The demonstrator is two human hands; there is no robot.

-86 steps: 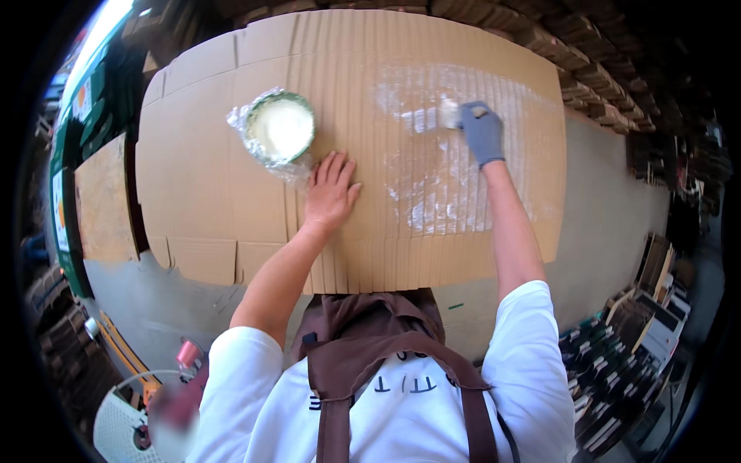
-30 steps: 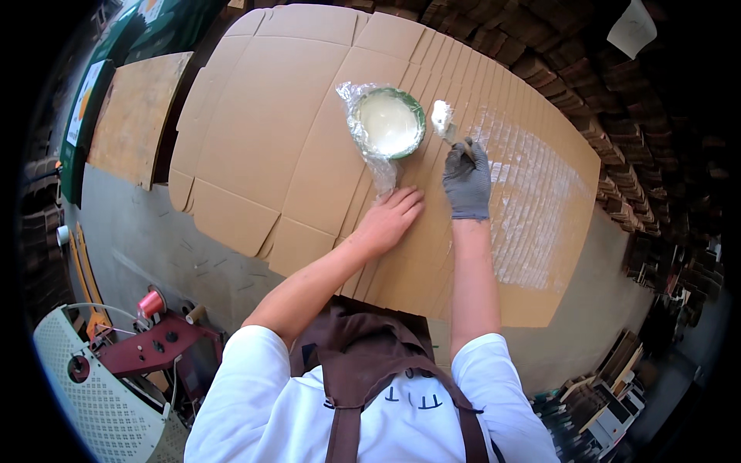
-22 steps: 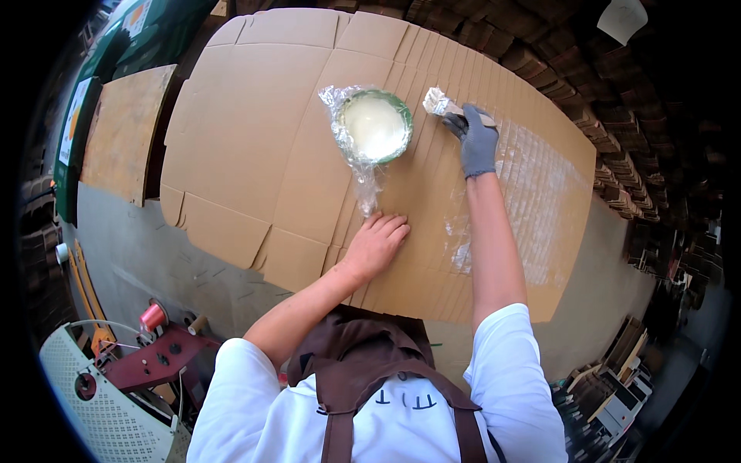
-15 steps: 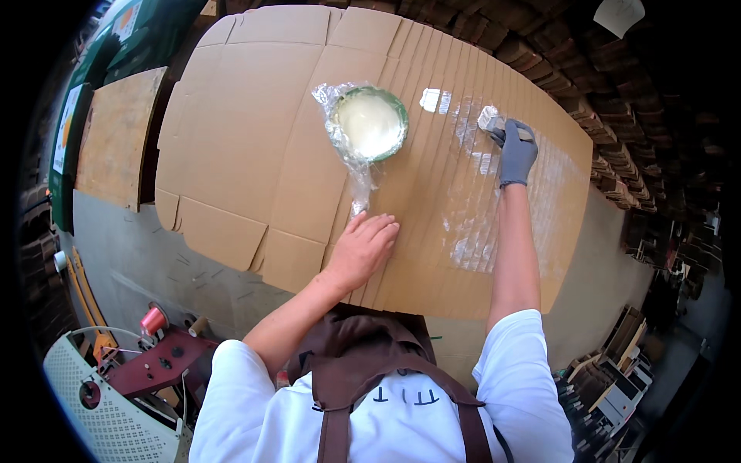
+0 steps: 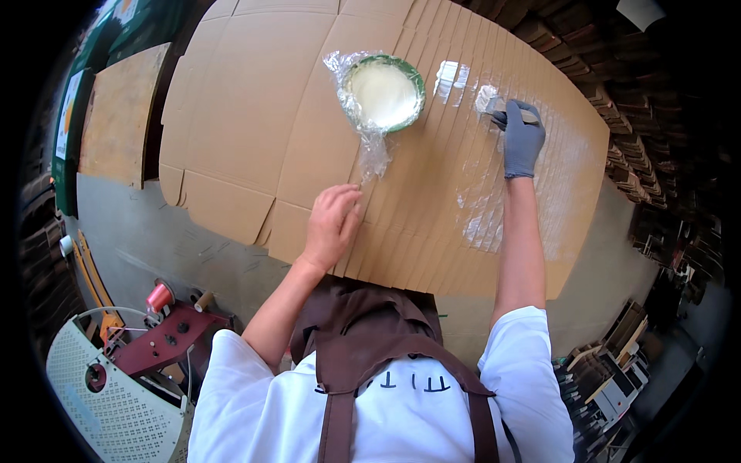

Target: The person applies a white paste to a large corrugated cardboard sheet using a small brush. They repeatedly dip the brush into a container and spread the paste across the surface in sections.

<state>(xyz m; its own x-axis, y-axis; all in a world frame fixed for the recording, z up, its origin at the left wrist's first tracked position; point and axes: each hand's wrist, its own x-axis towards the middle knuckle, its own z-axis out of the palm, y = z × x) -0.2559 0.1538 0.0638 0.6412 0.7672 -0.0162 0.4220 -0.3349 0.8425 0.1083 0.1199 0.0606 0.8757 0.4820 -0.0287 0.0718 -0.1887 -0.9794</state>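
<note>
My right hand (image 5: 523, 139), in a grey glove, is closed around a flat brush (image 5: 494, 106). White paste covers the brush's tip, which is over a row of narrow cardboard strips (image 5: 471, 46) laid side by side. Wet, shiny paste is smeared across the strips around that hand. My bare left hand (image 5: 333, 224) holds nothing and rests with its fingers stretched out near the left edge of the strips. Beyond it stands a green bowl (image 5: 421, 92) of creamy white paste, wrapped partly in clear plastic film (image 5: 374, 154).
Large folded cardboard sheets (image 5: 231, 100) lie under and left of the bowl. At the lower left is a dark red machine (image 5: 166, 339) with a pink spool (image 5: 160, 297). A wooden board (image 5: 123, 116) stands at far left. Stacked cardboard (image 5: 617, 147) lines the right side.
My left hand has drawn back to the left, away from the plastic film. The right hand still holds the brush at the strips. The whole view has shifted slightly.
</note>
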